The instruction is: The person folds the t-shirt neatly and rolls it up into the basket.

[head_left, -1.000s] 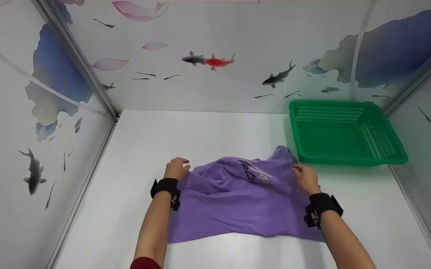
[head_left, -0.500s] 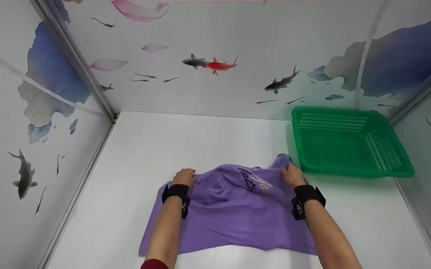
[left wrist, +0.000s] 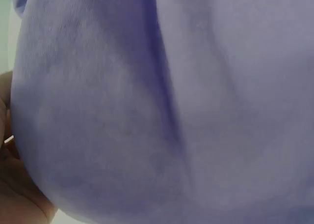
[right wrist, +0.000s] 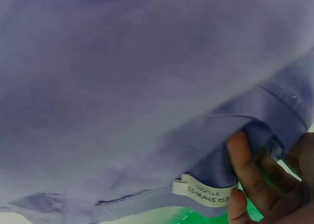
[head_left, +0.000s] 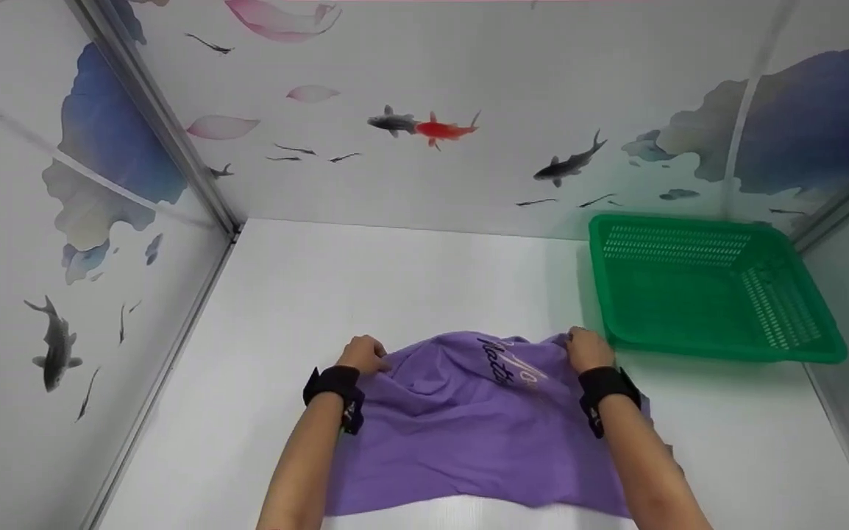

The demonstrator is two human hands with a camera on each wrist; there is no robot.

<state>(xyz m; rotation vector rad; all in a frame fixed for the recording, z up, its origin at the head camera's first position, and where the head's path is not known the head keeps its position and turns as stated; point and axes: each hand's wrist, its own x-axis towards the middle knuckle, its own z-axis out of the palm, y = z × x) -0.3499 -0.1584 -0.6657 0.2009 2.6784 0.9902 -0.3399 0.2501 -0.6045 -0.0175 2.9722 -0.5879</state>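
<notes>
A purple T-shirt with black and pale lettering lies spread and wrinkled across the white table. At its upper left edge my left hand pinches the cloth. My right hand grips the upper right edge, close to the green basket. Purple fabric fills most of the left wrist view, with part of the left hand at the side. Below the draped cloth, the right wrist view shows a white label sewn inside, next to the curled fingers. Both hands partly hide the held edges.
A green plastic basket with perforated sides stands at the back right, just beyond the right hand. White walls with printed fish enclose the table at the back and sides.
Both hands have come to hold the T-shirt's upper edge. The bunched piece that stuck up near the right hand is gathered in. The lower left corner has shifted right since half a second ago.
</notes>
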